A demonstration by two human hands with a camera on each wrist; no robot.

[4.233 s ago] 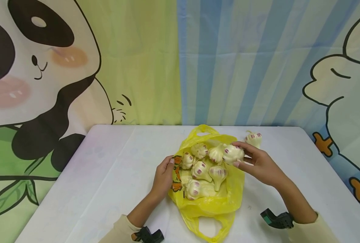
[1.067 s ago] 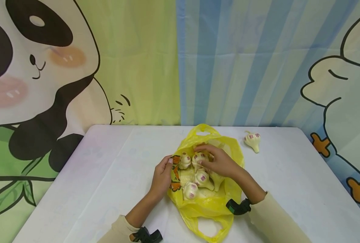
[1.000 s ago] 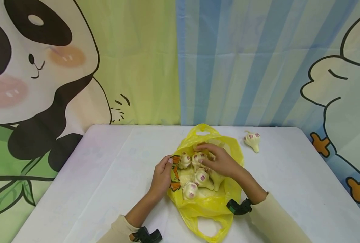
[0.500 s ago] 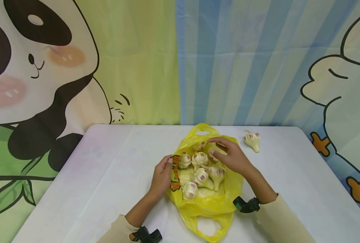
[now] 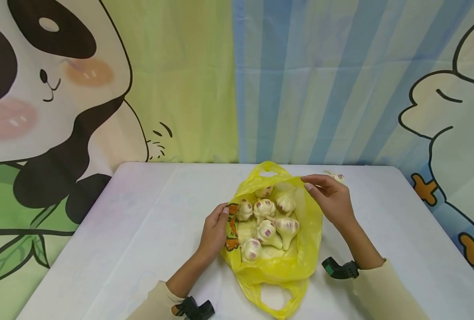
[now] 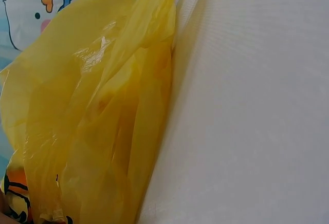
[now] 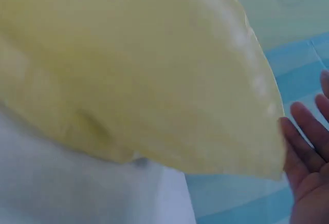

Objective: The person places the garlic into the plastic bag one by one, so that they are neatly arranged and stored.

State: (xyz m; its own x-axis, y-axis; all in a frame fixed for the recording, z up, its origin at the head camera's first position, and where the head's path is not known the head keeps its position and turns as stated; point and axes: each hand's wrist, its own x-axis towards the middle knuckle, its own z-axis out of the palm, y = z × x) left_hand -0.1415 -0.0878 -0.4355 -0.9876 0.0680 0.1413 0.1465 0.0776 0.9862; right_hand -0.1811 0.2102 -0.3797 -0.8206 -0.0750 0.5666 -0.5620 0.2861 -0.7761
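A yellow plastic bag (image 5: 308, 249) lies with its mouth spread, and several garlic bulbs (image 5: 287, 227) with purple marks are inside it. My left hand (image 5: 214, 232) grips the bag's left rim, thumb on top beside the orange print. At the upper right rim, my right hand (image 5: 330, 198) pinches the bag's edge between thumb and index finger. The right wrist view shows the bag (image 7: 154, 80) stretched up to the fingers of the right hand (image 7: 311, 157). In the left wrist view the bag (image 6: 92, 111) fills the left side, hiding the bulbs.
Behind the right hand, another garlic bulb (image 5: 336, 177) lies on the white table (image 5: 149, 240), mostly covered. A bag handle loop (image 5: 276, 306) extends toward the near edge. A printed curtain (image 5: 197, 80) hangs behind the table.
Earlier the right hand held a garlic bulb over the bag, then reached among the bulbs inside. It has since moved right and up to the bag's rim. The left hand stays put.
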